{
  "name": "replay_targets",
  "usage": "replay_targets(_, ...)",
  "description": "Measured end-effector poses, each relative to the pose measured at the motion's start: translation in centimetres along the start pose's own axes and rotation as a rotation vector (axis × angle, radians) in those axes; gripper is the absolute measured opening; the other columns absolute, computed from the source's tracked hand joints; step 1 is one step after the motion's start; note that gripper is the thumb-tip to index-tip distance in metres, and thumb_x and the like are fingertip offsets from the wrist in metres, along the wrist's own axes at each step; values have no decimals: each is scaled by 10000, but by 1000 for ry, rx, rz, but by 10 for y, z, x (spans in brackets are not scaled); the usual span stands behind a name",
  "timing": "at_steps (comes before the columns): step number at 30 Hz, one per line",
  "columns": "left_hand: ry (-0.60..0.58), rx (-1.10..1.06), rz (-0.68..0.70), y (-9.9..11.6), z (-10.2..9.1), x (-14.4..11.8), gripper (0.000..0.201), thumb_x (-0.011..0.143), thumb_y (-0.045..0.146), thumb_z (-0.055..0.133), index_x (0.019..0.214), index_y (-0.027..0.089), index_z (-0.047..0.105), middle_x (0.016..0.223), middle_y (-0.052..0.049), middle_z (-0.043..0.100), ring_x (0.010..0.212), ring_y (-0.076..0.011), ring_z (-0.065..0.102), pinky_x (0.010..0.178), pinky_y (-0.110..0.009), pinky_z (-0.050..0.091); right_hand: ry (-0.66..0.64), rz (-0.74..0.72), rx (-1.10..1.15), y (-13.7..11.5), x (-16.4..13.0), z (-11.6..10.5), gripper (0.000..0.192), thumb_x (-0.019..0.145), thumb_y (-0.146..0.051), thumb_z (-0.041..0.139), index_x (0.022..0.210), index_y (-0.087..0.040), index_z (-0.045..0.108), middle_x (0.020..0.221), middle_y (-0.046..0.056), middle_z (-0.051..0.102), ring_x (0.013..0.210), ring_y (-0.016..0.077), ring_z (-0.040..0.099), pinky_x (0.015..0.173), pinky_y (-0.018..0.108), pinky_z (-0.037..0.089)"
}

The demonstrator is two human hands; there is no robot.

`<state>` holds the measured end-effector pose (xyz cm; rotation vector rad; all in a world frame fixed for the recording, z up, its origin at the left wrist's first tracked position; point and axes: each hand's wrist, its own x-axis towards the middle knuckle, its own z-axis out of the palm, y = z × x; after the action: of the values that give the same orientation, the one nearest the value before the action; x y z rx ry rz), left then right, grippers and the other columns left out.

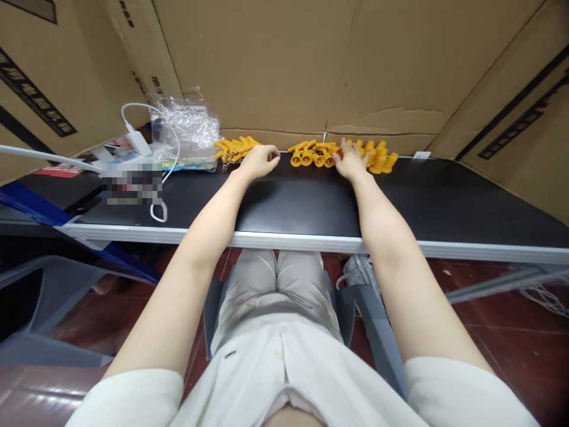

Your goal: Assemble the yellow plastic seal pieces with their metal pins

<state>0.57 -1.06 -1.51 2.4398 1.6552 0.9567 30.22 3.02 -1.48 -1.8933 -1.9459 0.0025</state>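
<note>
Several small yellow-orange plastic pieces lie along the far edge of the black table [302,201], in a left pile [235,148] and a longer right row [376,157]. My left hand [260,161] rests on the table just right of the left pile, fingers curled, with nothing visibly in it. My right hand [351,160] lies flat with fingers spread on the middle of the right row, touching the pieces. Part of that row [311,153] lies between my hands.
A crumpled clear plastic bag [186,127] sits at the back left, beside a white charger and cable [140,142] and a white lamp arm [44,157]. Cardboard walls [284,59] enclose the table on three sides. Grey plastic chairs [53,308] stand below on the red floor.
</note>
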Motion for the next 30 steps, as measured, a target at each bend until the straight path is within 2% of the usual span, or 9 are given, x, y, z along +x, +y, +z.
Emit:
replay_targets(3,-4,-6,2,0,-1,0,283,935,220,569,1097,148,790,915,-76,746,857,-212,668,900,-343,544,71,76,28,5,-1,-13,688,1119,-325,388,1782,-172,286,1833,151,271,1728,335,202,1362,698,153)
replay_targets(6,-15,-6,-3,1,-2,0,285,936,216,570,1094,135,793,929,-86,748,867,-215,671,916,-347,546,173,263,48,11,-4,-26,714,1076,-245,455,1759,-105,298,1834,187,252,1725,309,214,1379,612,206)
replay_targets(9,-24,1,-5,2,-3,0,290,937,211,570,1096,128,797,933,-88,749,871,-218,674,920,-352,549,242,448,70,21,-7,-30,744,1003,-143,553,1712,-58,347,1804,216,312,1704,304,266,1369,563,266)
replay_targets(11,-27,2,-3,2,-3,0,290,938,210,568,1094,127,799,937,-89,751,879,-221,678,926,-356,551,258,504,91,29,-8,-28,703,980,-126,597,1659,-70,425,1758,239,384,1676,328,320,1334,581,314)
replay_targets(16,-32,-18,0,1,-3,0,282,932,214,569,1074,134,799,952,-96,759,905,-237,696,963,-384,561,284,497,57,38,-7,-24,527,1014,-99,551,1540,-82,584,1625,281,528,1579,345,446,1261,556,347)
replay_targets(20,-28,-11,3,1,-3,-1,288,934,224,560,1063,134,801,952,-101,765,906,-242,697,963,-395,570,291,485,20,35,-8,-27,501,1038,-64,496,1523,-21,613,1603,327,524,1553,341,450,1222,520,338)
replay_targets(24,-40,4,-21,4,-4,-2,298,941,217,561,1089,128,804,992,-117,777,941,-249,712,981,-393,575,295,459,7,33,-11,-29,501,1026,-56,525,1518,-17,612,1618,312,524,1558,362,437,1244,518,316)
replay_targets(26,-32,19,-69,5,-5,-2,307,955,223,559,1118,136,805,1054,-129,789,1018,-267,723,1023,-404,570,285,452,2,31,-13,-32,500,1033,-47,510,1523,-18,600,1610,300,539,1562,354,442,1252,507,313)
replay_targets(30,65,115,-240,6,-12,-4,386,979,164,486,1219,140,787,1331,-176,757,1322,-334,659,1192,-464,496,190,465,45,22,-14,-40,535,1060,-45,483,1593,-22,525,1615,290,540,1503,327,553,1209,451,414)
